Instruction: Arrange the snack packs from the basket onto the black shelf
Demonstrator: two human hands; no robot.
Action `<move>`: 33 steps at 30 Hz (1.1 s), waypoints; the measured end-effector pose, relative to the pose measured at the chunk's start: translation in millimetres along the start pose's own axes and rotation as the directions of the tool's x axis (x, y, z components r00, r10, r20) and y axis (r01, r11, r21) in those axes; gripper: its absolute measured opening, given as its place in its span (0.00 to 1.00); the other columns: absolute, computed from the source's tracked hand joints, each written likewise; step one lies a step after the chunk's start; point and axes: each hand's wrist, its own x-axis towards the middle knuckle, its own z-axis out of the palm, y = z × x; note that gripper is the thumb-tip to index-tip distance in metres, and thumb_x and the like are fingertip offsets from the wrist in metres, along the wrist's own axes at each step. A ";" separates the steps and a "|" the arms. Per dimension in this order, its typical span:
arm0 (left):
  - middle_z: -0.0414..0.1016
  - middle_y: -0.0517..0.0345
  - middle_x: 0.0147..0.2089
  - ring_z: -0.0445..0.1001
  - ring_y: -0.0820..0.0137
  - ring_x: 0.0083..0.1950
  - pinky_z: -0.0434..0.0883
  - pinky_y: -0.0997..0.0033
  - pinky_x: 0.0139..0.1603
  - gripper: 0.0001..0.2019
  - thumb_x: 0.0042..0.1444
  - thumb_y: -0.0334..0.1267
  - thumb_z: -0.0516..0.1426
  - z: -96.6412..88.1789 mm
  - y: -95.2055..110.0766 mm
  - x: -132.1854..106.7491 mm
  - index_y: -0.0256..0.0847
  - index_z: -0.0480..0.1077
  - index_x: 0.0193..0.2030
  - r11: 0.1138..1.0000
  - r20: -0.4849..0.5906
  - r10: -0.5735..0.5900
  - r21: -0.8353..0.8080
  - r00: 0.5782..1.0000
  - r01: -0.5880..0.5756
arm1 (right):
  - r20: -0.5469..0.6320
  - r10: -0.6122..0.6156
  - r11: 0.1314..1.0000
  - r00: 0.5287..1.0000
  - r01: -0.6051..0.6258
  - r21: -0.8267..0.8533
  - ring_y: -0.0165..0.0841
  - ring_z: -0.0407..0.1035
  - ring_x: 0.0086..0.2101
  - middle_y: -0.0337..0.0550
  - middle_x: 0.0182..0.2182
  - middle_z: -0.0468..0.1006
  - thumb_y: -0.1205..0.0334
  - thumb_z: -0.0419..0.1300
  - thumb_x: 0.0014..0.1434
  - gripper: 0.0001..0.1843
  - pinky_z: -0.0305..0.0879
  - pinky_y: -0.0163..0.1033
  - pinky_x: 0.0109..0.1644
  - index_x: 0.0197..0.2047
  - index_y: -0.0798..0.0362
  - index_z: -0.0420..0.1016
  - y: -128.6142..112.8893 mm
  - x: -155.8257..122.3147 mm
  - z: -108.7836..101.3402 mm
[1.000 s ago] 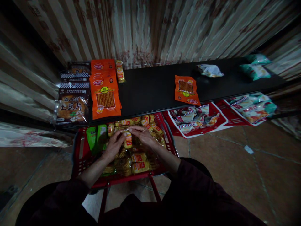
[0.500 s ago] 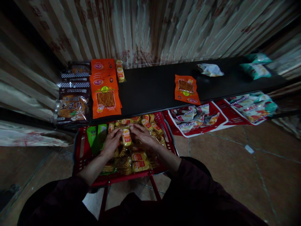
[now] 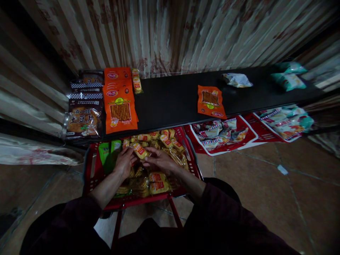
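Between my two hands is a small clear packet of yellow biscuits (image 3: 140,151) with a red and yellow label, tilted over the basket. My left hand (image 3: 125,162) grips its left end, fingers curled. At its lower right end, my right hand (image 3: 159,159) pinches it with thumb and fingers. Below them a red plastic basket (image 3: 124,203) holds many like biscuit packets (image 3: 159,183), some lying flat and some on edge. Two green packets (image 3: 105,156) stand at the basket's left side.
A black shelf (image 3: 167,102) runs behind the basket. On it lie brown potato-chip bags (image 3: 84,117), orange snack bags (image 3: 120,113), one biscuit packet (image 3: 137,82), a lone orange bag (image 3: 211,101), a white packet (image 3: 237,80) and teal bags (image 3: 289,80). Red baskets (image 3: 252,136) with packets stand at right.
The biscuit packet has turned from upright to a slant, its lower end now to the right. My right hand has moved slightly down to that end.
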 end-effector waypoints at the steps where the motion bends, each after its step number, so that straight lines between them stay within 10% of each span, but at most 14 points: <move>1: 0.76 0.56 0.32 0.75 0.73 0.30 0.72 0.72 0.35 0.04 0.53 0.30 0.59 -0.6 0.4 0.2 0.37 0.69 0.35 1.000 0.004 0.001 0.006 1.000 -0.001 | -0.014 -0.007 1.000 1.000 0.007 -0.002 0.32 0.74 0.36 0.40 0.38 0.78 0.53 0.71 0.41 0.33 0.72 0.42 0.46 0.50 0.51 0.69 0.6 0.9 -0.3; 8: 0.76 0.56 0.31 0.73 0.75 0.30 0.72 0.74 0.36 0.04 0.52 0.27 0.60 -3.6 2.7 1.2 0.37 0.70 0.35 0.999 -0.010 -0.035 -0.001 0.999 0.035 | -0.095 -0.192 0.951 0.977 0.161 -0.264 0.28 0.71 0.30 0.37 0.36 0.77 0.58 0.64 0.49 0.27 0.72 0.39 0.38 0.53 0.49 0.68 12.4 5.2 0.8; 15: 0.76 0.55 0.32 0.74 0.73 0.32 0.74 0.69 0.40 0.07 0.52 0.22 0.55 -0.8 4.8 -2.7 0.37 0.69 0.34 0.998 0.063 -0.034 -0.059 0.997 0.038 | -0.011 -0.559 0.579 0.829 0.381 -0.721 0.37 0.66 0.50 0.44 0.50 0.71 0.69 0.56 0.52 0.24 0.64 0.46 0.55 0.53 0.48 0.69 16.1 4.6 1.1; 22: 0.76 0.54 0.30 0.74 0.73 0.31 0.73 0.72 0.36 0.12 0.45 0.17 0.49 1.5 6.8 -8.9 0.35 0.68 0.28 0.984 0.130 -0.132 -0.099 0.983 0.146 | 0.134 -0.562 0.385 0.816 0.402 -0.830 0.37 0.63 0.54 0.48 0.55 0.65 0.75 0.53 0.52 0.25 0.63 0.46 0.58 0.52 0.48 0.70 15.9 0.4 3.4; 33: 0.75 0.53 0.30 0.74 0.73 0.31 0.72 0.75 0.35 0.07 0.58 0.28 0.51 5.8 7.5 -7.6 0.34 0.70 0.33 0.974 0.003 -0.154 -0.167 0.988 0.153 | -0.044 -0.372 0.793 0.927 0.293 -0.535 0.35 0.71 0.44 0.45 0.47 0.74 0.57 0.58 0.57 0.19 0.70 0.42 0.47 0.52 0.49 0.69 8.1 1.0 4.9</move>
